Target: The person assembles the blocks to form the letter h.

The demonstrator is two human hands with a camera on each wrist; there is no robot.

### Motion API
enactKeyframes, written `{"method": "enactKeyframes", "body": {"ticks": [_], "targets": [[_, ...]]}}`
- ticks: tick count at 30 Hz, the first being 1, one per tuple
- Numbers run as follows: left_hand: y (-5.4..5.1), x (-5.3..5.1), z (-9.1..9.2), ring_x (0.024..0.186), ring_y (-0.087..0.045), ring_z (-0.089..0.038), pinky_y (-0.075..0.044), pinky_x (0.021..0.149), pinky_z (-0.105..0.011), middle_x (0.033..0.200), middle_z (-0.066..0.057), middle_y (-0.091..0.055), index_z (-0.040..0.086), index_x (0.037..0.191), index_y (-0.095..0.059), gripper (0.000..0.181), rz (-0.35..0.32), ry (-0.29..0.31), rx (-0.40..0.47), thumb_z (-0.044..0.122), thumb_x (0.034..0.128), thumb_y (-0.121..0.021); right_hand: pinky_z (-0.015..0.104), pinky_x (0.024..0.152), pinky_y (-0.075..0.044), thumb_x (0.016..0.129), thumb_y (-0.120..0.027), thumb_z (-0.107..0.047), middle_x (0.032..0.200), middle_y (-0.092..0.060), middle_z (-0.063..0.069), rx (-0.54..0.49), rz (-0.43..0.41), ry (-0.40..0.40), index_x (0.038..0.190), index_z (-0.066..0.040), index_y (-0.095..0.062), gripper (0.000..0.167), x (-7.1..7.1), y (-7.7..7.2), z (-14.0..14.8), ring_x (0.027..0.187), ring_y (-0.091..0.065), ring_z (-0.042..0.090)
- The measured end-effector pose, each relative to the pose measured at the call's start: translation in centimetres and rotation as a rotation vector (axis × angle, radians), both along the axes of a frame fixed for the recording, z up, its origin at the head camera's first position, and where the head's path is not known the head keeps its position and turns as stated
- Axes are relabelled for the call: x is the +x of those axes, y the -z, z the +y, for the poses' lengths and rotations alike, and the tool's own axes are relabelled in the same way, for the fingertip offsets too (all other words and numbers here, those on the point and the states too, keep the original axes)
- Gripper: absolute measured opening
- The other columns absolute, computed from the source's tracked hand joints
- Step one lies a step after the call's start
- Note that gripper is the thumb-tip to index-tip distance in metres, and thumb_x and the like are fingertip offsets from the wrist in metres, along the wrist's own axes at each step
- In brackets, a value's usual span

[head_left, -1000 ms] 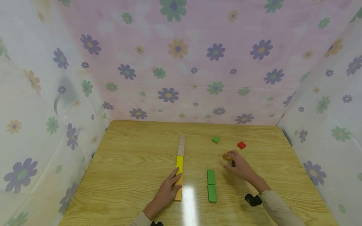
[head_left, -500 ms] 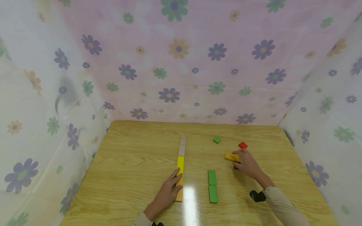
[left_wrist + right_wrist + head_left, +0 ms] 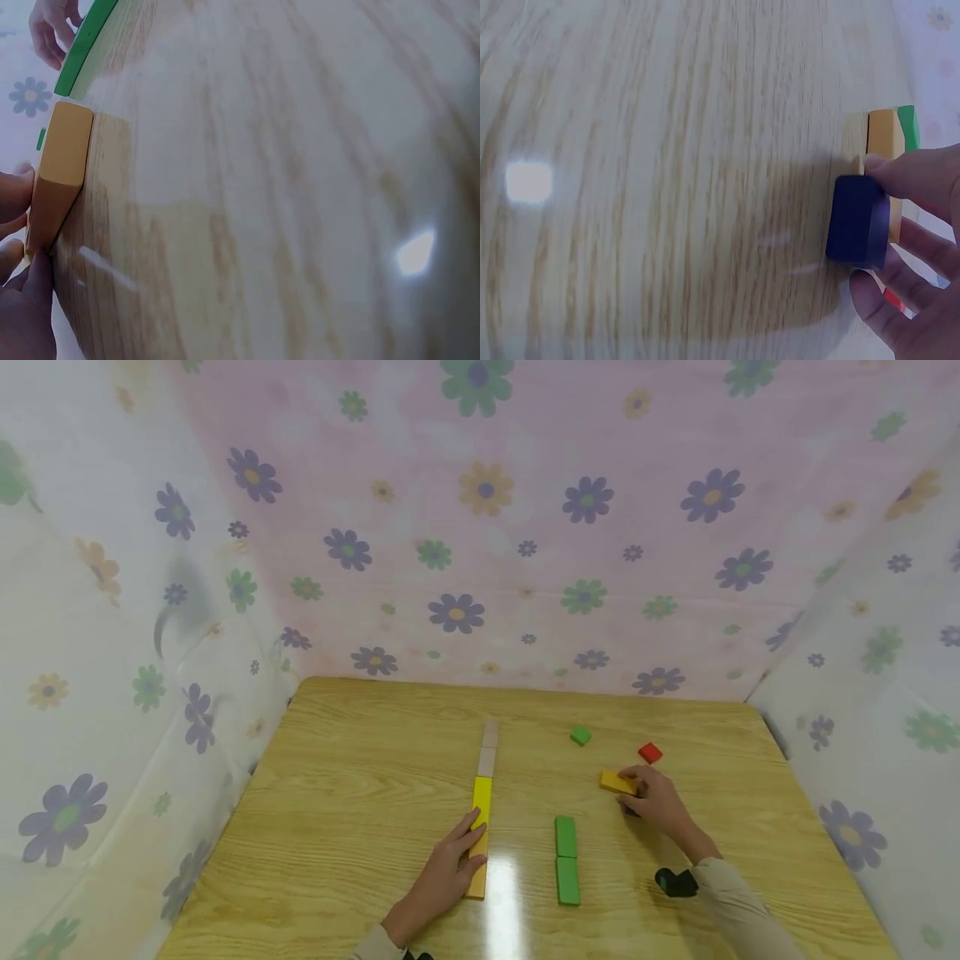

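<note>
A row of flat blocks runs away from me on the table: an orange block (image 3: 477, 888), a yellow block (image 3: 482, 791) and two pale wooden blocks (image 3: 487, 762). My left hand (image 3: 441, 872) rests across the orange and yellow ones, fingers fairly straight; in the left wrist view its fingertips touch the orange block. On the right, my right hand (image 3: 663, 806) pinches a dark blue block (image 3: 851, 217) between thumb and a finger at its ends. Just behind lies another orange block (image 3: 612, 781), with other fingers of that hand against its right end.
Two green blocks (image 3: 567, 860) lie end to end between the hands. Farther back are a small green block (image 3: 581, 736) and a small red block (image 3: 650, 752). Flower-patterned cloth (image 3: 480, 635) hangs behind the wooden table (image 3: 360, 760) and at both sides.
My right hand has shifted right, from the left end of the loose orange block to its right end and the dark blue block. The left hand stays on the row.
</note>
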State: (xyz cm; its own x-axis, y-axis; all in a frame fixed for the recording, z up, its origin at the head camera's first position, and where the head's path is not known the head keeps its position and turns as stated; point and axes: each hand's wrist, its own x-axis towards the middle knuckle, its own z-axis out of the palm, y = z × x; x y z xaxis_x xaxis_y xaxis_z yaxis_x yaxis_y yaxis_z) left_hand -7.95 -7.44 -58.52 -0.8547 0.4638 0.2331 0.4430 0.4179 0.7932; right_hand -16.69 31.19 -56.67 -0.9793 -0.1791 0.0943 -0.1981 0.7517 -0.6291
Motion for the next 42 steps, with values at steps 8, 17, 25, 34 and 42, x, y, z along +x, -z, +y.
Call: {"method": "enactKeyframes", "body": {"ticks": [8,17,25,34,42], "targets": [[-0.2,0.1,0.2,0.132,-0.031,-0.043,-0.038,0.098,-0.05,0.148,-0.027,-0.028,-0.013,0.133,-0.045,0.045,-0.013,0.012,0.016,0.012,0.0971,-0.054,0.024,0.054,-0.038,0.078,-0.074,0.003,0.101,-0.064,0.016,-0.013,0.014,0.013,0.106,0.003,-0.065,0.029,-0.1,-0.3,-0.4,0.064,-0.042,0.013],[0.0,0.3,0.1,0.131,-0.031,-0.044,-0.037,0.098,-0.051,0.148,-0.027,-0.028,-0.013,0.133,-0.044,0.045,-0.019,0.01,-0.002,0.013,0.0976,-0.053,0.025,0.057,-0.047,0.077,-0.075,0.002,0.103,-0.065,0.019,-0.018,0.059,0.011,0.105,0.002,-0.067,0.029,0.1,-0.4,-0.4,0.07,-0.057,0.017],[0.1,0.1,0.0,0.131,-0.032,-0.045,-0.039,0.097,-0.051,0.148,-0.027,-0.028,-0.012,0.133,-0.045,0.045,0.009,0.005,-0.006,0.014,0.0974,-0.054,0.024,0.057,-0.049,0.078,-0.075,0.004,0.101,-0.065,0.017,-0.073,0.126,-0.026,0.105,0.001,-0.066,0.029,-0.1,-1.5,-1.6,0.072,-0.058,0.018],[0.3,-0.1,0.0,0.133,-0.03,-0.043,-0.038,0.099,-0.049,0.15,-0.024,-0.026,-0.01,0.135,-0.044,0.047,-0.02,0.005,-0.001,0.016,0.0978,-0.053,0.024,0.059,-0.051,0.078,-0.074,0.003,0.101,-0.063,0.016,-0.128,0.131,-0.075,0.106,0.0,-0.067,0.029,-0.4,-2.9,-3.7,0.073,-0.057,0.018],[0.5,-0.1,0.0,0.133,-0.031,-0.041,-0.039,0.1,-0.046,0.151,-0.022,-0.026,-0.008,0.136,-0.044,0.047,-0.039,-0.004,0.002,0.016,0.0969,-0.054,0.025,0.059,-0.052,0.079,-0.074,0.003,0.1,-0.064,0.01,-0.144,0.137,-0.143,0.107,-0.003,-0.067,0.029,-0.7,-3.4,-5.1,0.073,-0.056,0.014]]}}
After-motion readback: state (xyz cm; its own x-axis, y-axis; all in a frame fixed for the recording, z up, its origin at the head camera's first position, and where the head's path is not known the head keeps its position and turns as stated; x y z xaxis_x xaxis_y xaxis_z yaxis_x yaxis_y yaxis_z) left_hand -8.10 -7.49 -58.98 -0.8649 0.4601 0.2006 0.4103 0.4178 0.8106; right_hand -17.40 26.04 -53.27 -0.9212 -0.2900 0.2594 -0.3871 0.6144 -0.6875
